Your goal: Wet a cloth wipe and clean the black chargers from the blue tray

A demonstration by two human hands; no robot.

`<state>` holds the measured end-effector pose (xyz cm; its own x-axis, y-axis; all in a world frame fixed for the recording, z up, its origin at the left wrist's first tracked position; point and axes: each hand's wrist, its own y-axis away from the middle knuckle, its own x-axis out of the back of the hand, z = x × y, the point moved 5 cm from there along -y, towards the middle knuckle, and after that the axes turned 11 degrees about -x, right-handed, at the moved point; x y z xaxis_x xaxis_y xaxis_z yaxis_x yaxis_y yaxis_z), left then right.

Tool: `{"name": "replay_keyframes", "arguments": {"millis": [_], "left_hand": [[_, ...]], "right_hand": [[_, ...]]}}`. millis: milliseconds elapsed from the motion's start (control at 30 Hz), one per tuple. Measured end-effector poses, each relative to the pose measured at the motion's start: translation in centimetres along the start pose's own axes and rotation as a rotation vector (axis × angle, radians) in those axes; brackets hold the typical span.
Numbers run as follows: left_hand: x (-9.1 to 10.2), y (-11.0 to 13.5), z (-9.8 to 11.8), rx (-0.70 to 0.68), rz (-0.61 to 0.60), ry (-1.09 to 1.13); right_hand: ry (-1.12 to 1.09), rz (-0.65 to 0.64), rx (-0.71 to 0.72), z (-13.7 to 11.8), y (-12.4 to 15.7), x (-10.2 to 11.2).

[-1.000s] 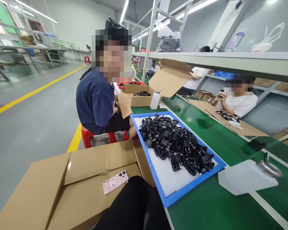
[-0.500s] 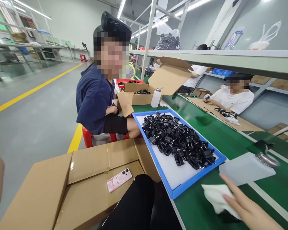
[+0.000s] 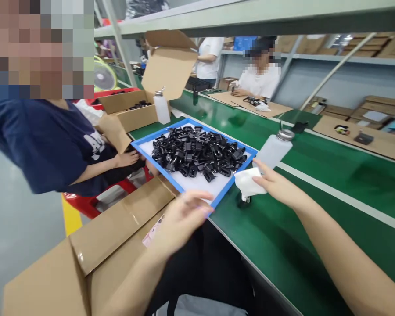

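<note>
My right hand (image 3: 273, 184) pinches a folded white cloth (image 3: 250, 182) above the green table, beside the tray's right corner. Just below the cloth sits a small black part (image 3: 243, 201), partly covered by it. Behind my fingers, a translucent bottle (image 3: 273, 151) with a metal cap leans in view. My left hand (image 3: 181, 217) hovers by the near edge of the blue-rimmed tray (image 3: 222, 197); its fingers are slightly bent and apart, a little blurred, with nothing visible in them. A heap of shiny black plastic parts (image 3: 197, 151) fills much of the tray.
A cardboard box (image 3: 118, 237) holding a pink phone (image 3: 154, 230) stands at my left. Beside it a person in a navy shirt (image 3: 36, 145) sits close. An open carton (image 3: 138, 116) and another bottle (image 3: 162, 107) stand beyond the tray. A shelf (image 3: 250, 19) runs overhead.
My view has turned right, toward the table. My left hand has come in from the left edge to the tray's near side. My right hand still holds the cloth.
</note>
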<state>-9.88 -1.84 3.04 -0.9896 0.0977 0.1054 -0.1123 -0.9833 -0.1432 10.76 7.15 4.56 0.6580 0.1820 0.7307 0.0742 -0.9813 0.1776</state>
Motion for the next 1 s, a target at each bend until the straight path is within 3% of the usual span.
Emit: {"name": "replay_keyframes", "arguments": {"millis": [100,133,233,367,467,633,800,1000], "left_hand": [[-6.4,-1.9,-2.5,-0.031,-0.281,-0.232],[-8.2,-2.5,-3.3,-0.056,-0.31,-0.34],[-11.0,-4.3,-4.5,-0.106,-0.209,-0.552],[-11.5,-5.6,-4.8,-0.147,-0.15,-0.678],[-11.3,-5.8,-4.9,-0.179,-0.146,-0.739],[-11.7,-5.7,-5.5,-0.219,-0.248,-0.771],[-11.5,-5.7,-5.7,-0.144,-0.264,-0.768],[-11.2,-5.6,-5.6,-0.106,-0.252,-0.775]], "right_hand": [[0.04,0.22,-0.036,1.7,-0.1,1.2],[0.072,0.275,-0.047,2.2,0.0,1.1],[0.115,0.308,0.031,3.1,0.1,-0.8],[0.098,0.281,0.29,3.2,1.1,-3.7],[0.113,0.369,0.426,3.3,2.4,-4.5],[0.138,0.354,0.543,2.9,5.1,-5.7],[0.048,0.253,0.413,2.9,7.2,-4.8],[-0.278,-0.101,-0.046,5.4,5.8,0.0]]}}
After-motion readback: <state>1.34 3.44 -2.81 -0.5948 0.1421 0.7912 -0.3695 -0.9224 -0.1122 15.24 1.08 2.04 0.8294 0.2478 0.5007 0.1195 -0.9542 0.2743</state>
